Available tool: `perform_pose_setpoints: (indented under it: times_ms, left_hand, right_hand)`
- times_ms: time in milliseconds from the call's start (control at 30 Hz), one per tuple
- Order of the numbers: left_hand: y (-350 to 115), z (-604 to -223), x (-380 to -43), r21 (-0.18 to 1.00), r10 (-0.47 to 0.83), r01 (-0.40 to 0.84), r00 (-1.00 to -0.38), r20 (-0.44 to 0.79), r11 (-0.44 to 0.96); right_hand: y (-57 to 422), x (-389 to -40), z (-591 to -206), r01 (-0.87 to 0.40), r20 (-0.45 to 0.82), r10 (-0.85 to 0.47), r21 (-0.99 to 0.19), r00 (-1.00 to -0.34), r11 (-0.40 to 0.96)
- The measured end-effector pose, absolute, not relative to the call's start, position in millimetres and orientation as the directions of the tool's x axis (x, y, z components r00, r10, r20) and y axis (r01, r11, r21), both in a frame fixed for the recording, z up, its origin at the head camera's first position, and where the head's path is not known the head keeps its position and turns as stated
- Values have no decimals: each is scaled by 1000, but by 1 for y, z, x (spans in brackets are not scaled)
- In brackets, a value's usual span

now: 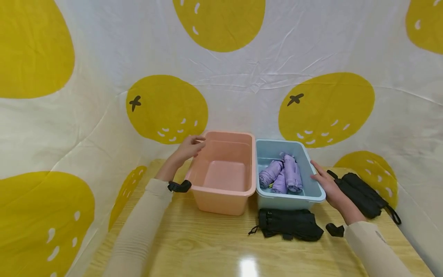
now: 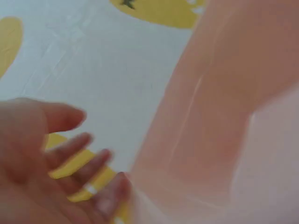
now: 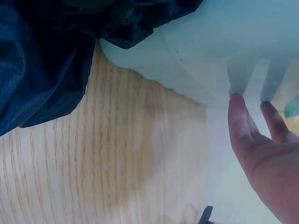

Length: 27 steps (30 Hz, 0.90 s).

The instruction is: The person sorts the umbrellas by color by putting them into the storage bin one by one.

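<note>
My left hand (image 1: pixel 191 148) is beside the left rim of the pink bin (image 1: pixel 221 194), its fingers loosely spread. In the left wrist view that hand (image 2: pixel 56 158) holds nothing, next to the bin's wall. My right hand (image 1: pixel 328 186) is at the right side of the light blue bin (image 1: pixel 287 198). In the right wrist view, straight fingertips (image 3: pixel 237 100) touch the blue bin's outer wall. Inside the blue bin lie three rolled purple umbrellas (image 1: pixel 292 173). The pink bin shows a bare bottom.
A black folded umbrella (image 1: pixel 288 225) lies on the wooden table (image 1: pixel 194 246) before the blue bin. More black folded umbrellas (image 1: pixel 361 194) lie right of my right hand. A white cloth with yellow fruit prints (image 1: pixel 242 100) hangs behind the bins and along the sides.
</note>
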<state>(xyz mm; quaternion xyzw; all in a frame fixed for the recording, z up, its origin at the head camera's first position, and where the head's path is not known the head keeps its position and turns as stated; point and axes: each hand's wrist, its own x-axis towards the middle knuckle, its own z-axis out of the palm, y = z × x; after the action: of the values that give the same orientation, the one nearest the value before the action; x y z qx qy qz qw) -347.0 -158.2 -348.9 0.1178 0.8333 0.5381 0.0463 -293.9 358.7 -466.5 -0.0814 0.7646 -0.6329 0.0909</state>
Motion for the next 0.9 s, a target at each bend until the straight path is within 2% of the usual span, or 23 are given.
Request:
perform_pose_setpoints:
  times_ms: [200, 467, 667, 800, 900]
  left_hand:
    - [-183, -371, -335, 909, 144, 113, -988, 59, 401]
    - [-192, -402, -322, 937, 167, 35, -986, -25, 349]
    - [-184, -422, -318, 983, 136, -40, -989, -65, 177]
    - [-174, -429, -317, 997, 209, -78, -975, -79, 14]
    - [-169, -426, -316, 996, 250, -87, -965, -77, -31]
  right_hand:
    - [358, -295, -468, -7, -39, -241, -982, -970, 188]
    - [358, -296, -469, -14, -29, -246, -985, -969, 174]
    - [357, -298, -470, -15, -23, -257, -989, -966, 145]
    - [357, -298, -472, -12, -19, -253, -993, -967, 120]
    - [356, -297, -471, -7, -20, -252, -994, -968, 106]
